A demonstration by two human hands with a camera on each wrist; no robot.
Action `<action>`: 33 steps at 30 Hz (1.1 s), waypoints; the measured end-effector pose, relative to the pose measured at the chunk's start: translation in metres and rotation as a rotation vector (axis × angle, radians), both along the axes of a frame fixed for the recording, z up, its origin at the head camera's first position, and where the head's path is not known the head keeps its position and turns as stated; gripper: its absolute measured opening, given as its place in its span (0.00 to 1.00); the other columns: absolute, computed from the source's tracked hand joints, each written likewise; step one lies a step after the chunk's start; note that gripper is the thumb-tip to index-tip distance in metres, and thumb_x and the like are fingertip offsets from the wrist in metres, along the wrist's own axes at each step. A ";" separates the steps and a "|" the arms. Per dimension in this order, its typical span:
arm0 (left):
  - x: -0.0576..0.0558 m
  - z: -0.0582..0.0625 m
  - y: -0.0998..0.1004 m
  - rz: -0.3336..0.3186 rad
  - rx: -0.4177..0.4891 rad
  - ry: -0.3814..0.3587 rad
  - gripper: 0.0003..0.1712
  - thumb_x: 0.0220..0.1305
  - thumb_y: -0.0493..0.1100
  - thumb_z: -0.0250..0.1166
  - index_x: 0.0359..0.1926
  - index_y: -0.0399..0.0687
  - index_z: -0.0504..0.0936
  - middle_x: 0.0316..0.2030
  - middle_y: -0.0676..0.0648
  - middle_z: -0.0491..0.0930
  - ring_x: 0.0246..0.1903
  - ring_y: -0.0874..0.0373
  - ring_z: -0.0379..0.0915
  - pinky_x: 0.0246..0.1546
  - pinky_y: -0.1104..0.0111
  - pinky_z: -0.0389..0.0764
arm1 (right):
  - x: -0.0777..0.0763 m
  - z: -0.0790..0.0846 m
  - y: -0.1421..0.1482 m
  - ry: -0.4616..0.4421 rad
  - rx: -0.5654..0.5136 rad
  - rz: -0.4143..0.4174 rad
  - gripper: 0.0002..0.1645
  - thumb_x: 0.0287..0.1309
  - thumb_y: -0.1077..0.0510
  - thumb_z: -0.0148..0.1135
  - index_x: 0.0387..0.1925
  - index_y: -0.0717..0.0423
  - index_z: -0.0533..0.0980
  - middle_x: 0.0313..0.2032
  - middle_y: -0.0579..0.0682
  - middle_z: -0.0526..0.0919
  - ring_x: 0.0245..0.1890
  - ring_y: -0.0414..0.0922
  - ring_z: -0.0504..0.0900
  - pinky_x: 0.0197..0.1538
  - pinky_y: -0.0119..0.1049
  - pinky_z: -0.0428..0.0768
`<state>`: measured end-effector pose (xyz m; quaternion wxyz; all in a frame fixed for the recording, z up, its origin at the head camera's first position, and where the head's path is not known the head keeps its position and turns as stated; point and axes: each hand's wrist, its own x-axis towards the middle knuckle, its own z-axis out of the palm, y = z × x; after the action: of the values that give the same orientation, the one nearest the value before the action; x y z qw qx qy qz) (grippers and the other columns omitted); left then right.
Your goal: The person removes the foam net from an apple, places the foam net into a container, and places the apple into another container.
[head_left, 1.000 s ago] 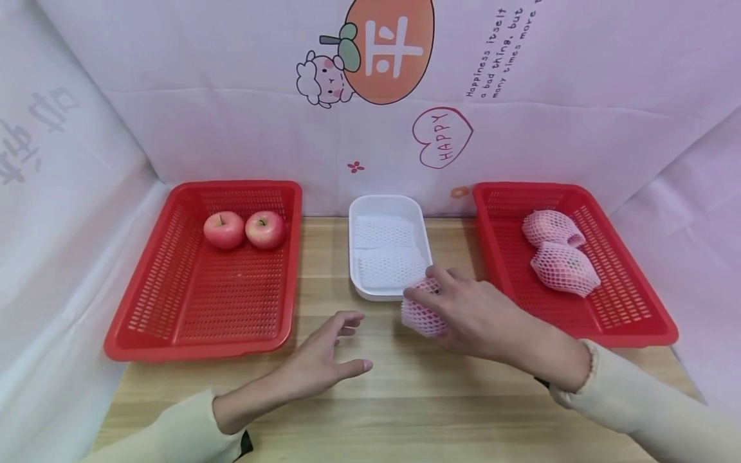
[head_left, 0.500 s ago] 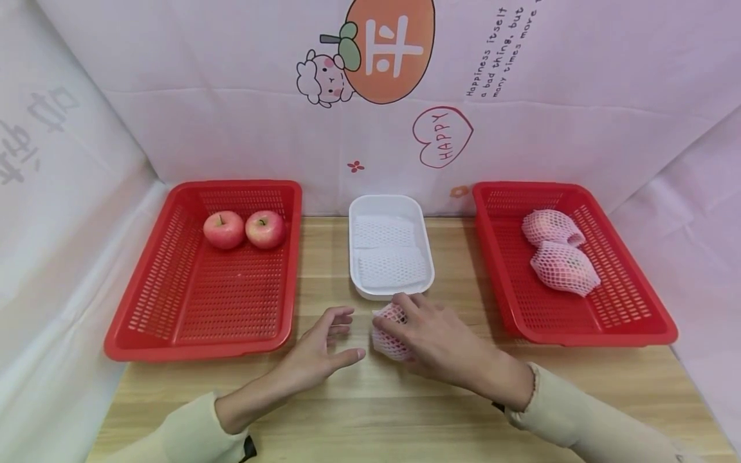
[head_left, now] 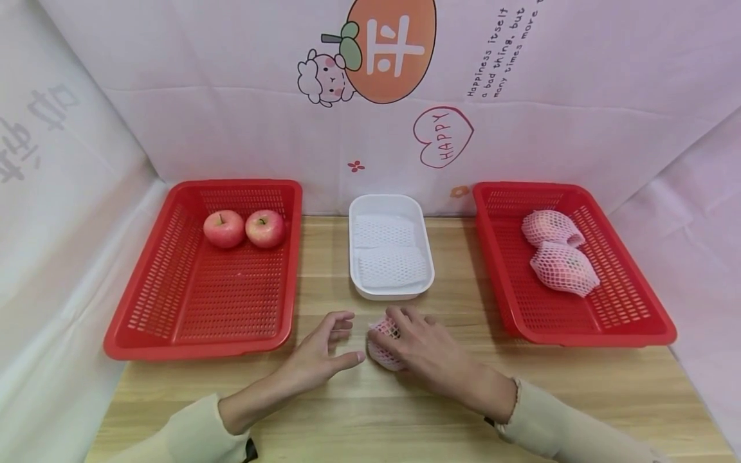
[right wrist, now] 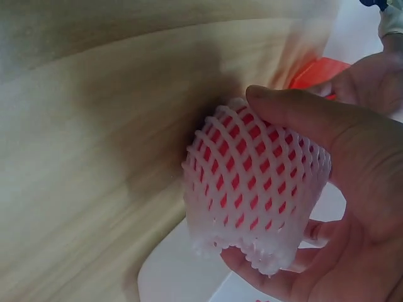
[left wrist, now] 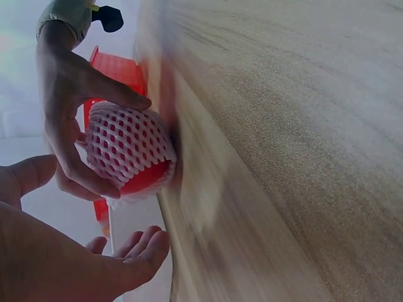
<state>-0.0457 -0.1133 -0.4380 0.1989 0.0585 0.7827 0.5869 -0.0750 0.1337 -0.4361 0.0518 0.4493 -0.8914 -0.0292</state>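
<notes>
My right hand grips an apple in a pale pink foam net at the table's middle, thumb on one side and fingers on the other. In the right wrist view, red skin shows through the mesh of the netted apple, whose net is gathered at the lower end. Some bare red skin shows at the net's edge on the netted apple in the left wrist view. Just left of it, my left hand is held with thumb and fingers spread, holding nothing and apart from the apple.
A white tray with flat white foam nets stands behind the hands. The left red basket holds two bare apples. Two netted apples lie in the right red basket. Printed white cloth hangs behind.
My right hand has brought the netted apple left and nearer, from beside the white tray down to the table in front of it. My left hand has shifted slightly left.
</notes>
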 end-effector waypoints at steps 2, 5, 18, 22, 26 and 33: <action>0.000 -0.001 0.000 -0.005 0.004 -0.006 0.42 0.66 0.44 0.74 0.75 0.38 0.65 0.69 0.30 0.72 0.70 0.32 0.69 0.70 0.37 0.70 | 0.001 -0.002 0.000 0.008 -0.006 -0.003 0.45 0.44 0.49 0.87 0.65 0.35 0.77 0.55 0.54 0.73 0.54 0.55 0.78 0.36 0.46 0.87; 0.000 -0.001 -0.001 -0.009 0.003 -0.010 0.42 0.67 0.44 0.74 0.75 0.37 0.65 0.69 0.29 0.71 0.70 0.32 0.69 0.70 0.37 0.70 | 0.004 -0.002 0.001 -0.007 -0.013 -0.008 0.50 0.44 0.49 0.87 0.70 0.34 0.74 0.58 0.55 0.72 0.56 0.55 0.77 0.39 0.48 0.88; -0.003 -0.006 0.000 -0.010 0.000 -0.028 0.43 0.67 0.45 0.74 0.75 0.37 0.64 0.69 0.30 0.71 0.70 0.33 0.69 0.70 0.40 0.71 | 0.011 -0.006 0.010 -0.136 -0.096 -0.055 0.62 0.45 0.41 0.87 0.78 0.44 0.63 0.72 0.61 0.69 0.70 0.60 0.70 0.58 0.62 0.82; -0.004 -0.007 0.001 0.000 0.011 -0.034 0.41 0.68 0.44 0.73 0.75 0.37 0.65 0.69 0.30 0.72 0.70 0.34 0.70 0.70 0.41 0.72 | 0.009 -0.004 0.016 -0.177 -0.167 -0.083 0.64 0.43 0.39 0.86 0.78 0.47 0.62 0.71 0.62 0.70 0.68 0.61 0.72 0.59 0.65 0.81; -0.003 -0.008 0.002 0.021 0.024 -0.035 0.38 0.69 0.43 0.72 0.73 0.35 0.67 0.67 0.31 0.74 0.68 0.34 0.72 0.69 0.43 0.74 | 0.005 -0.002 0.025 -0.209 -0.237 -0.107 0.65 0.44 0.37 0.86 0.78 0.50 0.62 0.69 0.61 0.71 0.65 0.60 0.75 0.58 0.64 0.82; -0.004 -0.015 0.005 0.039 0.043 -0.088 0.28 0.72 0.42 0.69 0.66 0.35 0.74 0.63 0.35 0.78 0.63 0.39 0.76 0.65 0.48 0.79 | -0.001 -0.003 0.042 -0.292 -0.310 -0.156 0.64 0.49 0.35 0.84 0.79 0.53 0.62 0.70 0.58 0.72 0.67 0.57 0.76 0.64 0.58 0.81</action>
<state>-0.0495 -0.1087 -0.4532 0.2204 0.0214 0.7614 0.6093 -0.0765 0.1760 -0.4390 -0.0118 0.3653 -0.9152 0.1698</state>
